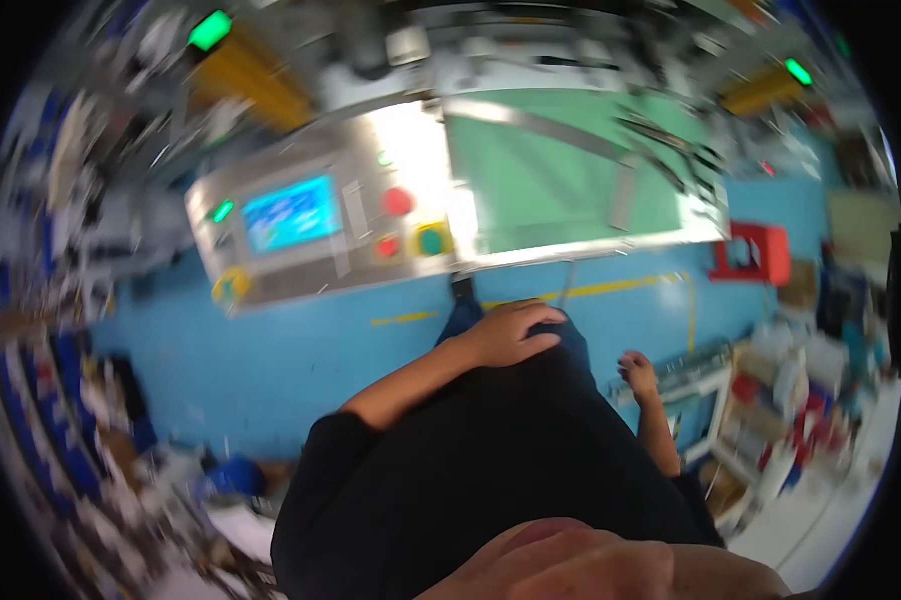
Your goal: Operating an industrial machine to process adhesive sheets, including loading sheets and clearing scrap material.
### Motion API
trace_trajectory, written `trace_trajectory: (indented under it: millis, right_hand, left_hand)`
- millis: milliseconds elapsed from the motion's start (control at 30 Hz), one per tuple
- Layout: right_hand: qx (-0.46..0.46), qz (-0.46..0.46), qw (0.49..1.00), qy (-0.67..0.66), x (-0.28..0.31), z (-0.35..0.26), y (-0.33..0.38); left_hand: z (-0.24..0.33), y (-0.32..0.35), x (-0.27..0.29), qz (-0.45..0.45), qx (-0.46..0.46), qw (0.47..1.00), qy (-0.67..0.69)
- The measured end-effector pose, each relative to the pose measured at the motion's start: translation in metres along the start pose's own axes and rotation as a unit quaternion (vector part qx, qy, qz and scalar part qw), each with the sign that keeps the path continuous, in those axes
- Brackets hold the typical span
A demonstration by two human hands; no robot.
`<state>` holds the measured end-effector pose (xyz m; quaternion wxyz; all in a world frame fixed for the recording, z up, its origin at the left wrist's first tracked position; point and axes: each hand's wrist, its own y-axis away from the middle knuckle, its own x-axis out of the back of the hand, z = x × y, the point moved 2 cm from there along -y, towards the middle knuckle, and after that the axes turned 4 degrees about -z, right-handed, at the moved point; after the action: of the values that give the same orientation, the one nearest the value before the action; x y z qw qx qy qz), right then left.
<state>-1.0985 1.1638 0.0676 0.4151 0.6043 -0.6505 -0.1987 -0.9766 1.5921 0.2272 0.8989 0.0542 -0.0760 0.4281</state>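
Observation:
My left hand [515, 333] lies over the front of my body at waist height, its thumb apart from the other fingers and nothing in it. Down at my right side, away from the bench, hangs my right hand [637, 374]; its fingers are loosely bent and somewhat blurred, with no object visible in them. Ahead of both hands is a green work mat [530, 195] in a metal frame. On it are a long flat grey strip [550, 127], a short grey strip [623, 192] and several dark-handled hand tools [660, 135]. Neither hand touches these.
A metal control panel [305, 285] with a lit screen [290, 213], a red button [398, 201] and a green button on yellow [431, 241] adjoins the mat. A red stool [755, 253] stands beyond its right end. Cluttered shelving [740, 420] is at my right; blue bins [40, 420] are at left.

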Motion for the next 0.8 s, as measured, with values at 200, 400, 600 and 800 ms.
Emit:
trace_trajectory:
  millis: [200,400,600,800]
  right_hand:
    - [-0.005,0.051,0.998,0.030,0.005,0.011,-0.008]
    - [-0.060,0.075,0.994,-0.047,0.043,0.068,0.004]
    - [-0.149,0.084,0.978,-0.117,0.117,0.149,-0.020]
    - [-0.189,0.059,0.943,-0.267,0.252,0.207,-0.098]
  left_hand:
    - [0.026,-0.060,0.000,-0.046,-0.041,0.998,-0.021]
    - [0.057,-0.151,-0.039,-0.004,-0.068,0.995,-0.072]
    - [0.068,-0.272,-0.109,0.127,-0.145,0.940,-0.282]
    - [0.060,-0.368,-0.184,0.221,-0.065,0.817,-0.528]
